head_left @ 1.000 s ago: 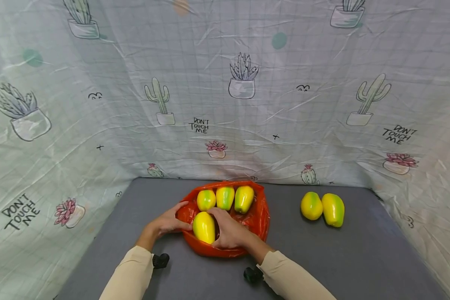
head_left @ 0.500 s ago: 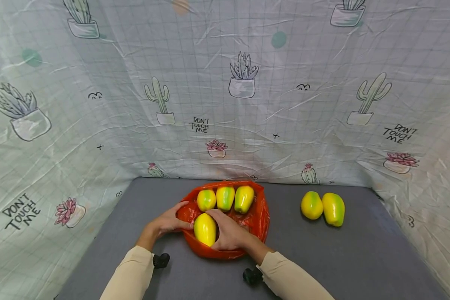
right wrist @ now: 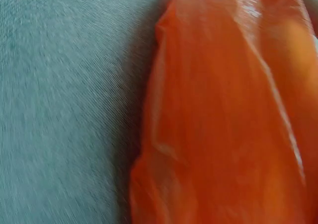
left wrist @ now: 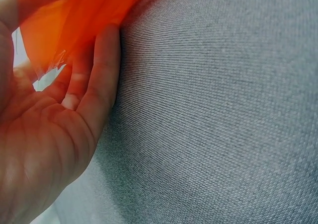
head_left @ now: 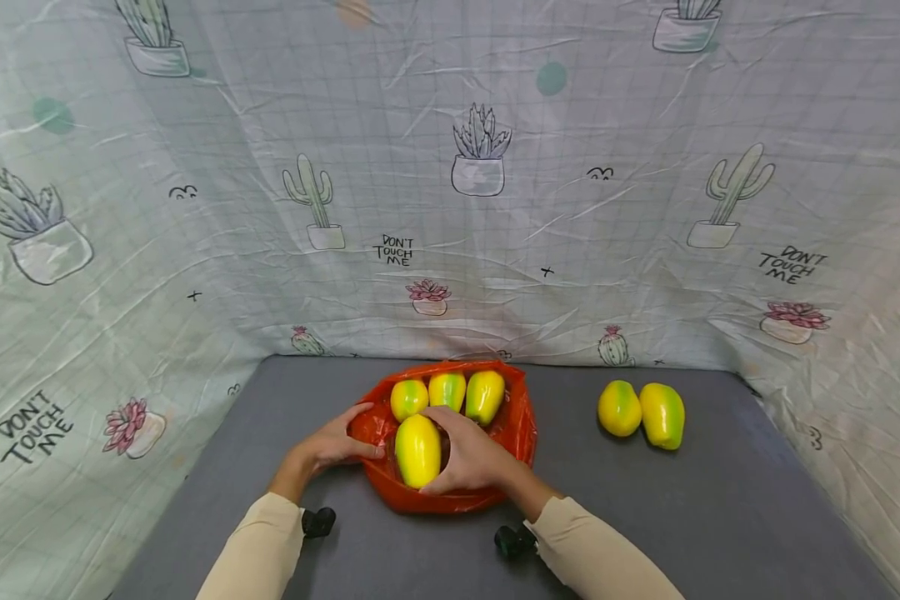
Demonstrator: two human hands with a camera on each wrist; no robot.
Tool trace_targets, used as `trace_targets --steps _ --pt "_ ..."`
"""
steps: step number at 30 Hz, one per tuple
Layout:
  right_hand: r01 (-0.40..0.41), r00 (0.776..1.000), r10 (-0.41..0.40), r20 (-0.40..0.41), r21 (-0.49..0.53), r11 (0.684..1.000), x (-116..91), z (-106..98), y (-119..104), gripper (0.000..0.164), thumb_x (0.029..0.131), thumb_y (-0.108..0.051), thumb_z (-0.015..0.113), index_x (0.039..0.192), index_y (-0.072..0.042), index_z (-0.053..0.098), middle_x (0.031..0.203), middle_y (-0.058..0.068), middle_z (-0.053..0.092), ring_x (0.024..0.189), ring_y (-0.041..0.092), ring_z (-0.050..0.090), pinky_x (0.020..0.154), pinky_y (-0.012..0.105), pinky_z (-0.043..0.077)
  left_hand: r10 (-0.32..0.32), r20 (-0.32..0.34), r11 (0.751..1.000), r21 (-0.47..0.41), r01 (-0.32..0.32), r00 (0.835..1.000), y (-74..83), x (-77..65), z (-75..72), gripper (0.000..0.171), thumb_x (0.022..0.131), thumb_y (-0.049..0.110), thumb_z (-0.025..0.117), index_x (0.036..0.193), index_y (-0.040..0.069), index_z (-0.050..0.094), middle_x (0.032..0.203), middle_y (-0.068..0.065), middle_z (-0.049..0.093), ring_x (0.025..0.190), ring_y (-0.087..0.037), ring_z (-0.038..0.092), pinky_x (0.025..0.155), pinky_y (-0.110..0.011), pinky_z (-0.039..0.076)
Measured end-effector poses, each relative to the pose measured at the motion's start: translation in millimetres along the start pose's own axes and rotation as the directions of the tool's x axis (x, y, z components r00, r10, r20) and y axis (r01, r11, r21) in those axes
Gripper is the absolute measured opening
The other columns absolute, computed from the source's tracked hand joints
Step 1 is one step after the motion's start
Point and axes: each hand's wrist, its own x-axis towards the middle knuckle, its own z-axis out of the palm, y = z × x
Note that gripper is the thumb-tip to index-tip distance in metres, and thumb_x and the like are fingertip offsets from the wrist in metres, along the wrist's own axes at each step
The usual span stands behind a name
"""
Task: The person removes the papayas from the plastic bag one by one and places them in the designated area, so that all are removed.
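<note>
A red plastic bag [head_left: 521,421] lies opened out on the grey table, with three yellow-green mangoes [head_left: 485,397] along its far side. My right hand [head_left: 471,457] grips another yellow mango [head_left: 417,451] inside the bag, thumb at its near end and fingers at its far end. At the bag's left rim my left hand [head_left: 339,440] holds the plastic between thumb and fingers. In the left wrist view, the fingers [left wrist: 102,65] pass behind the thin orange-looking plastic [left wrist: 64,20]. The right wrist view shows only the bag's outer side [right wrist: 213,114]; the right hand is hidden there.
Two more mangoes [head_left: 619,408] lie side by side on the table [head_left: 645,517], right of the bag. A cactus-print curtain [head_left: 487,250] hangs behind the table and along both sides. Black wrist cameras [head_left: 318,522] sit under both sleeves.
My right hand and the mango in it have shifted a little to the right and up, away from the left thumb. The left hand stays at the bag's rim. The head view has turned slightly.
</note>
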Motion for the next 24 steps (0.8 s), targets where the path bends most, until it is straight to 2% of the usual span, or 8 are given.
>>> trace_targets --steps 8,17,24 --pt "-0.032 0.999 0.032 -0.017 0.01 0.999 -9.1 -21.1 -4.6 0.111 0.065 -0.054 0.095 0.154 -0.013 0.042 0.149 -0.001 0.053 0.129 0.017 0.053 0.116 0.046 0.047 0.007 0.006 0.999 -0.035 -0.007 1.0 0.3 -0.9 0.3 0.104 0.082 0.019 0.088 0.165 0.013 0.025 0.156 -0.032 0.037 0.132 -0.041 0.051 0.108 -0.05 0.053" --pt "-0.051 0.998 0.052 -0.04 0.042 0.998 -16.9 -43.6 -5.8 0.112 0.063 -0.047 0.098 0.154 -0.013 0.043 0.152 0.002 0.052 0.129 0.018 0.055 0.113 0.048 0.049 0.003 -0.017 0.999 -0.053 -0.004 1.0 -2.8 -0.8 2.9 0.103 0.08 0.015 0.088 0.164 0.012 0.027 0.154 -0.033 0.038 0.126 -0.038 0.054 0.093 -0.039 0.059" --pt "-0.06 0.997 0.064 -0.048 0.085 0.995 -23.8 -58.2 -2.8 0.11 0.063 -0.043 0.099 0.153 -0.013 0.043 0.147 0.002 0.054 0.123 0.02 0.059 0.107 0.046 0.054 0.009 -0.025 0.999 -0.037 -0.01 1.0 -1.3 -1.0 1.7 0.103 0.081 0.016 0.088 0.164 0.012 0.028 0.156 -0.033 0.036 0.13 -0.04 0.051 0.097 -0.041 0.057"
